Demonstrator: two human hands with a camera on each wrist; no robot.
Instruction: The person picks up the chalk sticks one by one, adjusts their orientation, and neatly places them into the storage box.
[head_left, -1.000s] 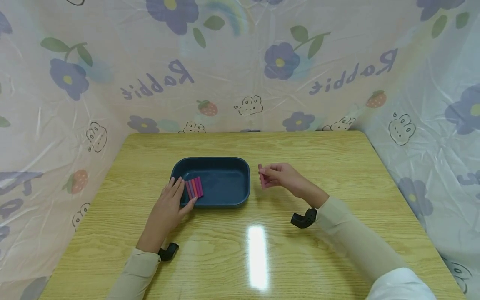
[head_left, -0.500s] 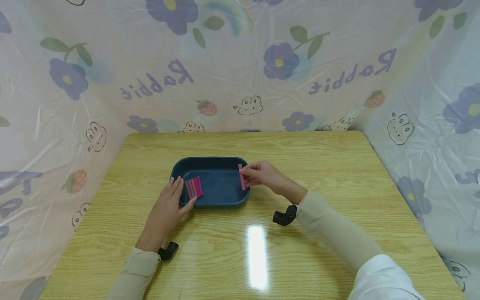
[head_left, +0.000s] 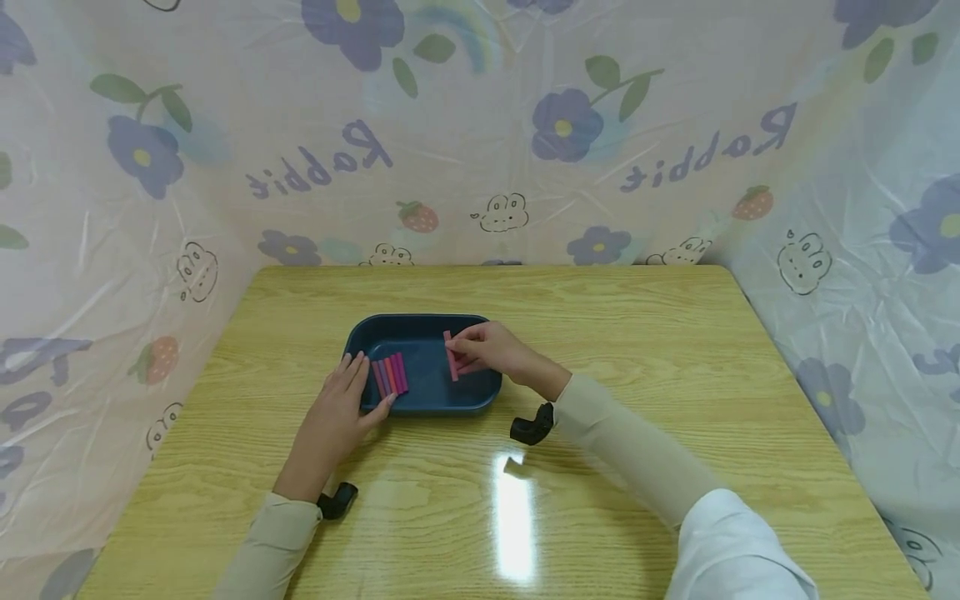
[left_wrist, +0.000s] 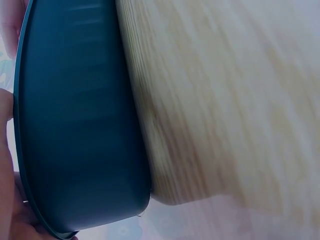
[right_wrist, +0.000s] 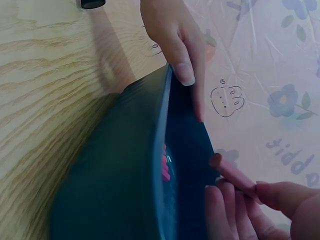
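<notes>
A dark blue rectangular tray (head_left: 431, 409) with rounded corners stands on the table. Inside its left end lies a row of several slim sticks (head_left: 390, 377) in pink, orange and purple, side by side. My left hand (head_left: 330, 423) rests on the tray's left end, fingers and thumb extended over the rim. My right hand (head_left: 501, 350) pinches a pink round stick (head_left: 451, 357) between thumb and fingers, above the right half of the tray. In the right wrist view the pink stick (right_wrist: 235, 176) has a flat round end.
The wooden table (head_left: 645, 317) reaches back to a patterned curtain (head_left: 450, 150) that also hangs at both sides. A black wrist device (head_left: 532, 425) sits under the right wrist, another black device (head_left: 339, 501) under the left.
My right hand has moved left with the pink stick, from beside the tray across its right rim to over its inside. My left hand has stayed on the tray's left end.
</notes>
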